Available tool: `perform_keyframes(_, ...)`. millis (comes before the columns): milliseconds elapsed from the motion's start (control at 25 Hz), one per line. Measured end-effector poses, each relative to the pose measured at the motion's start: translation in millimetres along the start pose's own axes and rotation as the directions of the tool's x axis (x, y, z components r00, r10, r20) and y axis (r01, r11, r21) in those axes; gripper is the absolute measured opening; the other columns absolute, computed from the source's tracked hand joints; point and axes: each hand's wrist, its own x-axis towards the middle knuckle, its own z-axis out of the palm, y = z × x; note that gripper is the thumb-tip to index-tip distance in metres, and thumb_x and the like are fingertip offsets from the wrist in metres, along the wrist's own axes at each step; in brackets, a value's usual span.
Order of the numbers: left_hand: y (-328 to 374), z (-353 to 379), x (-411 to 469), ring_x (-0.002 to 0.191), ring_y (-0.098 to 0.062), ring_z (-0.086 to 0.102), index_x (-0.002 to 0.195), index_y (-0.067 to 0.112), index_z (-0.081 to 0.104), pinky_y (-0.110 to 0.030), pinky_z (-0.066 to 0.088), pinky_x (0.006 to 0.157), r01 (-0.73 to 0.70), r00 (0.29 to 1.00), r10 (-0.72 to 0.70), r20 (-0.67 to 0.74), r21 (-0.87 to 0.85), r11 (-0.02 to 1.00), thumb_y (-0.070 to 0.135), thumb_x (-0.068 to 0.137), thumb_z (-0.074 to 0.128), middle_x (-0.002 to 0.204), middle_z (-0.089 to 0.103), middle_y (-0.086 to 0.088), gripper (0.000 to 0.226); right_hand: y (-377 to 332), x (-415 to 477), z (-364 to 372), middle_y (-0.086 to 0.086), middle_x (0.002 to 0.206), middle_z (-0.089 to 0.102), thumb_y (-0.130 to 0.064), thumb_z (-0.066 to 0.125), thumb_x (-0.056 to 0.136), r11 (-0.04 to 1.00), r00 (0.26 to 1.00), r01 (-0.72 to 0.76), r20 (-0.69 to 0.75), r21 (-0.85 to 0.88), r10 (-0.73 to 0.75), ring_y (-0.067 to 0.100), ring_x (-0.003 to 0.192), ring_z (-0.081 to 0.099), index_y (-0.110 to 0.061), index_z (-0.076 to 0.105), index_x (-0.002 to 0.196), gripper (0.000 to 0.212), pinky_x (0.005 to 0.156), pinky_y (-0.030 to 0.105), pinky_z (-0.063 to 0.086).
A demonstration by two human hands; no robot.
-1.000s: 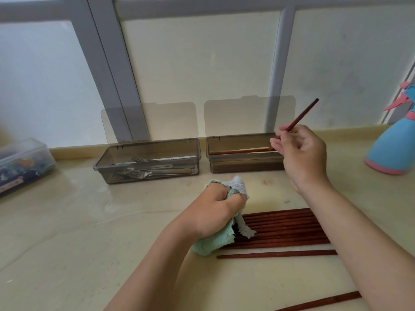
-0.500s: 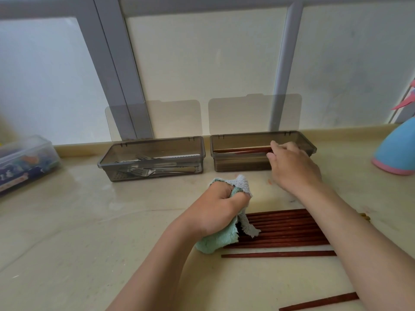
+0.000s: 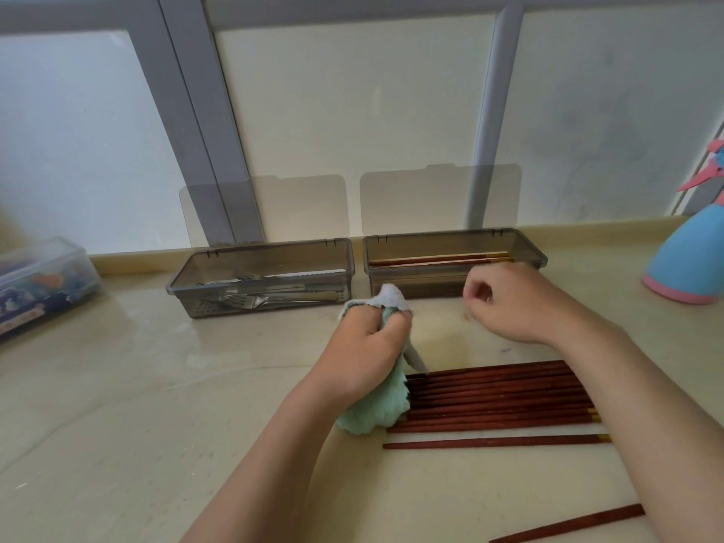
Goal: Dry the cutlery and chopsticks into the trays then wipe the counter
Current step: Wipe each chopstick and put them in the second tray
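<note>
Green and white terry cloth [image 3: 372, 415], soft and bunched, is gripped in the left hand [image 3: 364, 358] at the centre of the frame, its lower fold touching the left ends of the chopsticks on the counter [image 3: 497, 397], slim dark red-brown sticks lying in a tight row, with two more lying apart nearer the bottom edge. To the right, the right hand [image 3: 513, 303] hangs just in front of the right tray [image 3: 538, 259], fingers curled and holding nothing. That smoky translucent plastic tray holds a few chopsticks [image 3: 438, 261]; the left tray [image 3: 184, 295] beside it holds steel forks [image 3: 266, 297]. Both hinged lids [image 3: 301, 205] stand up against frosted window panes [image 3: 352, 111] in grey frames. Under everything, the glossy beige stone counter [image 3: 117, 405] shows faint veins. At the far right stands a blue and pink spray bottle [image 3: 689, 264], at the far left a clear plastic box [image 3: 43, 284].
</note>
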Motion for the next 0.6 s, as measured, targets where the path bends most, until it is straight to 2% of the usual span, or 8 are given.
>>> perform_keyframes(40, -0.9, -1.0, 1.5, 0.056, -0.019, 0.049, 0.064, -0.002, 0.060, -0.039, 0.046, 0.057, -0.005, 0.999, 0.004, -0.046, -0.008, 1.000, 0.028, 0.100, 0.043, 0.065, 0.066, -0.015, 0.050, -1.7, -5.4, -2.3, -0.012, 0.091, 0.069, -0.024, 0.064, 0.092, 0.999, 0.989, 0.038, 0.140, 0.030, -0.042, 0.004, 0.083, 0.063, -0.030, 0.068, 0.085, 0.010, 0.074, 0.027, 0.052)
perform_keyframes(120, -1.4, -2.5, 2.5, 0.057, -0.007, 0.053, 0.066, 0.009, 0.076, -0.025, 0.047, 0.057, 0.006, 0.992, -0.008, -0.122, -0.018, 1.000, 0.027, 0.103, 0.038, 0.067, 0.073, -0.004, 0.056, -5.7, -15.1, -1.3, -0.019, 0.093, 0.068, -0.030, 0.070, 0.091, 0.996, 0.932, 0.074, 0.352, 0.048, -0.086, -0.002, 0.085, 0.062, -0.034, 0.072, 0.091, 0.004, 0.075, 0.020, 0.048)
perform_keyframes(160, -0.9, -3.3, 3.0, 0.056, -0.003, 0.052, 0.068, 0.010, 0.079, -0.018, 0.044, 0.056, 0.023, 0.987, -0.027, -0.161, -0.031, 0.999, 0.026, 0.104, 0.038, 0.063, 0.071, 0.002, 0.057, -6.4, -18.2, 0.5, -0.019, 0.093, 0.068, -0.032, 0.071, 0.091, 0.995, 0.912, 0.084, 0.399, 0.048, -0.096, -0.001, 0.086, 0.062, -0.035, 0.072, 0.093, 0.004, 0.074, 0.019, 0.048)
perform_keyframes(240, -0.7, -4.6, 4.5, 0.054, -0.001, 0.051, 0.069, 0.011, 0.080, -0.016, 0.041, 0.055, 0.049, 0.971, -0.063, -0.230, -0.063, 0.997, 0.026, 0.104, 0.038, 0.055, 0.066, 0.010, 0.057, -6.6, -20.3, 3.5, -0.015, 0.094, 0.069, -0.030, 0.070, 0.091, 0.995, 0.894, 0.086, 0.437, 0.056, -0.102, 0.002, 0.085, 0.064, -0.035, 0.072, 0.095, 0.006, 0.075, 0.021, 0.052)
perform_keyframes(360, -4.5, -5.1, 7.0, 0.050, -0.007, 0.047, 0.072, 0.002, 0.077, -0.018, 0.040, 0.050, 0.067, 0.953, -0.089, -0.291, -0.085, 0.994, 0.028, 0.104, 0.041, 0.050, 0.054, 0.005, 0.055, -7.9, -19.4, 5.4, -0.012, 0.095, 0.068, -0.028, 0.067, 0.094, 0.995, 0.877, 0.075, 0.471, 0.060, -0.095, 0.006, 0.086, 0.064, -0.034, 0.069, 0.093, 0.006, 0.081, 0.029, 0.056)
perform_keyframes(440, -5.4, -5.4, 8.0, 0.049, -0.009, 0.045, 0.072, -0.001, 0.075, -0.019, 0.040, 0.049, 0.077, 0.948, -0.105, -0.301, -0.103, 0.992, 0.028, 0.103, 0.041, 0.052, 0.051, -0.001, 0.055, -7.3, -19.0, 6.1, -0.012, 0.097, 0.065, -0.028, 0.062, 0.098, 0.996, 0.891, 0.085, 0.444, 0.029, -0.089, 0.006, 0.088, 0.061, -0.035, 0.065, 0.093, 0.009, 0.081, 0.030, 0.054)
perform_keyframes(480, -5.4, -5.6, 8.2, 0.050, -0.009, 0.047, 0.069, 0.001, 0.074, -0.021, 0.041, 0.051, 0.075, 0.945, -0.109, -0.307, -0.122, 0.990, 0.028, 0.103, 0.042, 0.053, 0.052, -0.001, 0.054, -7.5, -18.9, 6.7, -0.012, 0.097, 0.064, -0.028, 0.057, 0.100, 0.996, 0.918, 0.079, 0.387, 0.043, -0.090, 0.006, 0.088, 0.061, -0.035, 0.061, 0.094, 0.010, 0.080, 0.030, 0.053)
perform_keyframes(600, -4.5, -5.4, 8.0, 0.060, -0.012, 0.054, 0.073, -0.001, 0.064, -0.028, 0.046, 0.059, 0.055, 0.945, -0.112, -0.306, -0.191, 0.980, 0.029, 0.103, 0.045, 0.065, 0.060, -0.006, 0.047, -10.8, -17.5, 10.4, -0.008, 0.089, 0.067, -0.024, 0.048, 0.104, 0.954, 0.994, 0.065, 0.070, 0.292, -0.089, 0.004, 0.075, 0.064, -0.031, 0.056, 0.096, 0.014, 0.074, 0.033, 0.055)
